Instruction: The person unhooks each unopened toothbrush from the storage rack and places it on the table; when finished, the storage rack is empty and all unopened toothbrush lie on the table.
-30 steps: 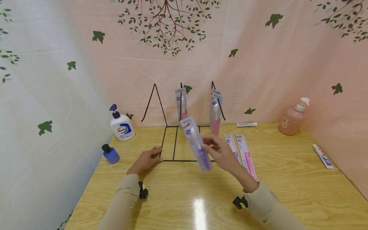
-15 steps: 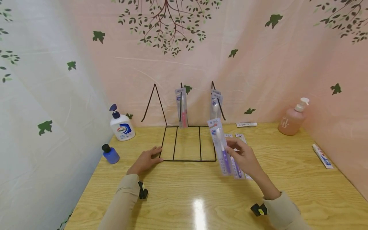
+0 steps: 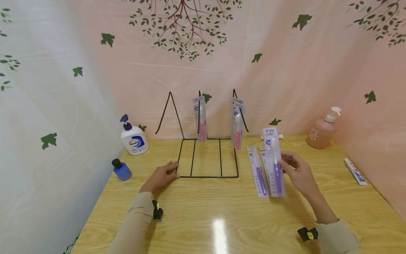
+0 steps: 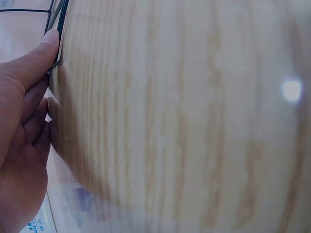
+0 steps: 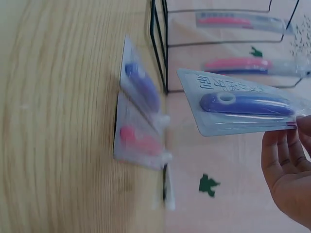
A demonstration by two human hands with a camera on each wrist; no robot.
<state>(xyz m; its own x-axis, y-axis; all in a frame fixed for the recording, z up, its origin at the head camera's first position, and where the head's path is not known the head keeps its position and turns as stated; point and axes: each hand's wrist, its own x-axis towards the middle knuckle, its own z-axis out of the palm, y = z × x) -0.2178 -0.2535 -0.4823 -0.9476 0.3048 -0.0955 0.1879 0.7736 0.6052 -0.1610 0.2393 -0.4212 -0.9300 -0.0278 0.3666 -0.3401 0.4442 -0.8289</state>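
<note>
My right hand [image 3: 298, 173] pinches a packaged toothbrush [image 3: 273, 165] with a purple handle by its right edge, upright in front of the pink toothbrush. In the right wrist view, this blister pack [image 5: 248, 104] shows its purple handle end. A second purple toothbrush pack [image 3: 258, 173] lies on the table just left of it. The pink toothbrush pack [image 5: 138, 138] is mostly hidden in the head view. My left hand [image 3: 160, 178] holds the front left corner of a black wire rack [image 3: 207, 176], the thumb [image 4: 46, 46] on the wire. Pink toothbrush packs [image 3: 238, 125] hang on its middle and right hooks.
At the left stand a white pump bottle [image 3: 134, 141] and a small blue bottle [image 3: 122, 170]. A pink pump bottle [image 3: 321, 130] and a toothpaste tube [image 3: 356, 171] are at the right. Another white tube [image 3: 279, 137] lies at the back, beside the patterned cloth.
My right hand has carried the purple toothbrush pack rightward from in front of the rack, past the other purple pack, to over the pink one. My left hand stays at the rack's corner.
</note>
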